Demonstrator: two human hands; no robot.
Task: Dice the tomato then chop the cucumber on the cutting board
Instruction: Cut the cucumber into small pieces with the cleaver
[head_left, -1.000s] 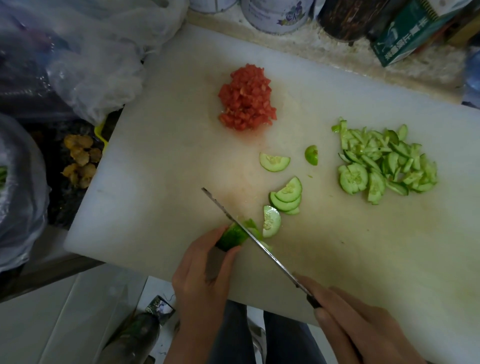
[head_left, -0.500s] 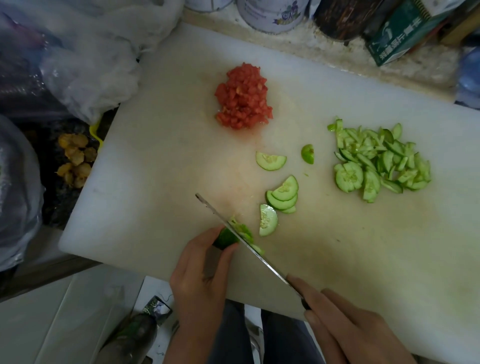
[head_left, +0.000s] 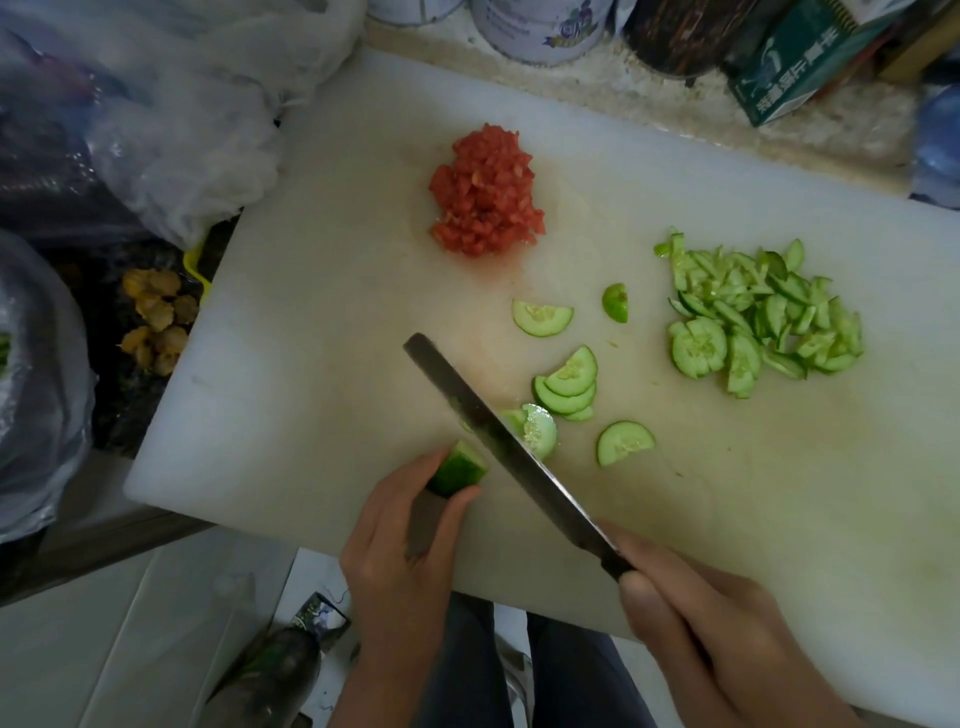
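On the white cutting board (head_left: 322, 291) a pile of diced tomato (head_left: 485, 195) lies at the back. A heap of chopped cucumber (head_left: 763, 317) lies at the right, and loose half-moon slices (head_left: 569, 384) sit near the middle. My left hand (head_left: 400, 551) pinches a short cucumber end (head_left: 457, 470) at the board's front. My right hand (head_left: 722, 639) grips the handle of a knife (head_left: 498, 441). Its blade is tilted flat-side up, just right of the cucumber end, with fresh slices beside it.
Plastic bags (head_left: 171, 104) crowd the board's left side, with small yellow fruits (head_left: 156, 322) beneath. Tins (head_left: 540, 26) and a green carton (head_left: 810, 62) line the counter behind. A bottle (head_left: 275, 670) lies on the floor below.
The knife has cut through the cucumber and tilted over to the right. Another half-moon slice now lies to the right of the blade. The cucumber end in my left hand is shorter.
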